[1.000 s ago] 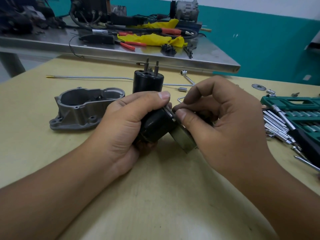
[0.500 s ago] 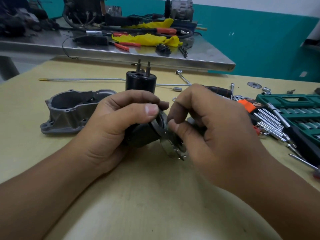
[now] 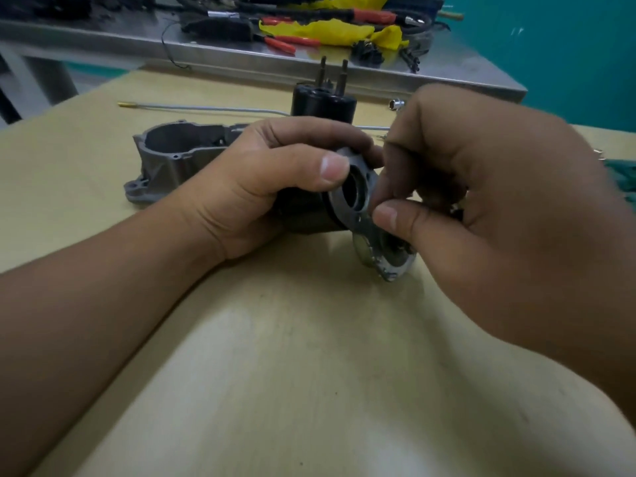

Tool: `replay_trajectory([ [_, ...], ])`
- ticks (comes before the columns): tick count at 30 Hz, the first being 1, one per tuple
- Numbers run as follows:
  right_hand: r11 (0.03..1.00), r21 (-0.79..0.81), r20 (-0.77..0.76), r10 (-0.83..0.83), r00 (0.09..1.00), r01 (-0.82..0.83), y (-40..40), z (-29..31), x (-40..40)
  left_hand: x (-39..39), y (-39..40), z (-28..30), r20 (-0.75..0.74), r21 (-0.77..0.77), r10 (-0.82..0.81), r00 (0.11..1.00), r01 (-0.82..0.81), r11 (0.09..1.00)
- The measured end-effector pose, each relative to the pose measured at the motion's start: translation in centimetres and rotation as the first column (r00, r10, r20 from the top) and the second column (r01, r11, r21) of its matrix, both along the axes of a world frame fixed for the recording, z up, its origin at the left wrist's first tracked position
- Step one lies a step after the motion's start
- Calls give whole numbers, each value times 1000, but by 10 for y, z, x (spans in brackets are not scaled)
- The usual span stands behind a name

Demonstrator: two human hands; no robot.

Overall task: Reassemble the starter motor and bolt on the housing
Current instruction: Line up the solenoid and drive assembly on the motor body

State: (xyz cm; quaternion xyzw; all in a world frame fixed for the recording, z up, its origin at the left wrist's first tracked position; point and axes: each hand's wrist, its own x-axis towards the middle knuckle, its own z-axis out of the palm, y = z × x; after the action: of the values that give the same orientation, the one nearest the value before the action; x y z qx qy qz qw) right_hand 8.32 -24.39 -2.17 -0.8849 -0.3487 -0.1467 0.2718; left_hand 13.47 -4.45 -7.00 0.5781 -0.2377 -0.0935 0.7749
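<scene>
My left hand [image 3: 272, 187] grips a black cylindrical motor body [image 3: 303, 215] lying on its side on the wooden table, thumb on its upper edge. A grey metal end plate [image 3: 356, 208] with a round opening sits against the body's right end. My right hand [image 3: 481, 201] pinches that plate between thumb and forefinger at its right edge. Below the plate a shiny metal part [image 3: 382, 263] touches the table. The grey cast housing [image 3: 175, 156] lies open-side up behind my left hand. A second black cylinder [image 3: 320, 101] with two studs stands upright behind.
A thin grey rod [image 3: 206, 108] lies across the wooden table [image 3: 309, 356] at the back. A steel bench [image 3: 241, 53] behind holds yellow cloth, red-handled pliers and cables. A green tool case edge [image 3: 623, 173] shows at the far right.
The view has dropped and come closer. The motor body has turned so the end plate's round opening faces me, and my right hand has shifted its pinch onto the plate's edge.
</scene>
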Motion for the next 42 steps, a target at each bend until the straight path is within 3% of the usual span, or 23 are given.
replay_trajectory([
  [24, 992, 46, 21, -122, 992, 121, -7, 0, 6, -7, -9, -1, -28, -103, 13, 1000, -16, 994],
  [29, 988, -17, 193, -150, 970, 157, -10, -5, 5, -8, -10, -3, -76, -59, 104, 992, -109, 992],
  [33, 984, -26, 238, -166, 957, 177, -5, -18, 9, -9, -9, -2, -109, 21, 226, 968, -225, 974],
  [42, 981, 153, 317, -162, 934, 118, 0, -51, 14, -20, -23, 3, -247, -74, 341, 907, -368, 927],
])
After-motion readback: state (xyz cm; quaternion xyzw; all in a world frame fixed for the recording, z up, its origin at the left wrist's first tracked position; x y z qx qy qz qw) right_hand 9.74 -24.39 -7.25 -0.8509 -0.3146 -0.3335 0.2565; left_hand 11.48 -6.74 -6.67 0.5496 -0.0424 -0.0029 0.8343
